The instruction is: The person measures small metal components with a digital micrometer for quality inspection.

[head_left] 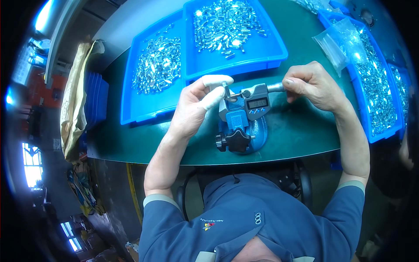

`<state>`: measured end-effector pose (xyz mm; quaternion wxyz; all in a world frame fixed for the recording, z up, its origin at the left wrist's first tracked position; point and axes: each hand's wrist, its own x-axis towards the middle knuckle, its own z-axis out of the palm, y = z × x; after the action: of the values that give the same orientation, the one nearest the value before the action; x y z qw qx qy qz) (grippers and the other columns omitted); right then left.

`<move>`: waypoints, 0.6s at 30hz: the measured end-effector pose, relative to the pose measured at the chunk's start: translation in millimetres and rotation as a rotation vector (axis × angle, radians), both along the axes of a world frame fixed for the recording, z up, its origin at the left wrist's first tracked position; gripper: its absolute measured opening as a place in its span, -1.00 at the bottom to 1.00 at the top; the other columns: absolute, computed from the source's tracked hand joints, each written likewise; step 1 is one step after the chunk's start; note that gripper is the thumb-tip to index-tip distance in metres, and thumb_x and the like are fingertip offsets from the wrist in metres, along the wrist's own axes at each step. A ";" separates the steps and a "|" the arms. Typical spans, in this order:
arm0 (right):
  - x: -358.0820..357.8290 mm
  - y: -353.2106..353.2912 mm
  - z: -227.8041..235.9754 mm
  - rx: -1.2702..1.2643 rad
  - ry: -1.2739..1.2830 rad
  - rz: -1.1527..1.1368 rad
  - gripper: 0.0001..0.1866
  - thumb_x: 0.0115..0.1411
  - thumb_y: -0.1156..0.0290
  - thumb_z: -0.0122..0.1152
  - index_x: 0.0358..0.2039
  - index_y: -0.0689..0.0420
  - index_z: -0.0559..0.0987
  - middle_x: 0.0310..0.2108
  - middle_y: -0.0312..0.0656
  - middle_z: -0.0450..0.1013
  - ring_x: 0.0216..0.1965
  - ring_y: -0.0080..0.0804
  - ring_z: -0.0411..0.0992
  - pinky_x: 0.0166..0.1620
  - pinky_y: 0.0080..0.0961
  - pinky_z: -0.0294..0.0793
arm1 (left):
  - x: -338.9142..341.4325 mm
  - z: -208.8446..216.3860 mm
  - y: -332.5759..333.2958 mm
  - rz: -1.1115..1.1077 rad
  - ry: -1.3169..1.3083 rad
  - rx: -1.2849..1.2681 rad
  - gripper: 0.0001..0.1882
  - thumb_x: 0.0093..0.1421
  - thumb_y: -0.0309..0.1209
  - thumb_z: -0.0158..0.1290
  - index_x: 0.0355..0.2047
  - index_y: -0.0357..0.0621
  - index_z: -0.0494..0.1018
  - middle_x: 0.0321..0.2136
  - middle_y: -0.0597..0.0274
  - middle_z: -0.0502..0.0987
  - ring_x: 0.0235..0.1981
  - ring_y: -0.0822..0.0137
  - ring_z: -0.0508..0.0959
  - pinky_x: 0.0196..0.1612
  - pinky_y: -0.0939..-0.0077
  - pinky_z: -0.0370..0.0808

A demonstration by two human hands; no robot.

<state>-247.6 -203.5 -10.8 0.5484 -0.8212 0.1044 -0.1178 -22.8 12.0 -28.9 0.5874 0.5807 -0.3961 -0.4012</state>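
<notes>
A digital micrometer with a small display sits clamped in a blue stand that has black knobs, near the front edge of the green table. My left hand, with white covers on thumb and forefinger, is closed in a pinch on a small shiny metal part at the micrometer's measuring jaws. Part of that piece is hidden by the fingertips. On the other side, my right hand grips the end of the micrometer's silver thimble between thumb and fingers.
Beyond my hands, two blue trays hold heaps of small metal parts. At the right, another blue tray is full of similar pieces, with a clear plastic bag over its edge. Stacked blue bins and brown paper stand left.
</notes>
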 end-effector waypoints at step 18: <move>-2.5 0.5 10.8 0.035 0.030 -0.012 -0.74 0.18 0.30 0.36 -0.30 0.27 0.63 -0.47 -0.25 0.58 -0.43 -0.60 0.50 -0.35 -0.64 0.43 | 11.3 11.7 -3.4 0.085 -0.093 -0.080 -0.75 0.32 -0.46 0.10 -0.01 -0.22 0.53 -0.29 0.13 0.65 -0.20 0.39 0.63 -0.04 0.48 0.52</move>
<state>-250.1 -203.0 0.0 0.5604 -0.8125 0.1197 -0.1071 -11.5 8.7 -17.3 0.6076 0.5909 -0.4136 -0.3325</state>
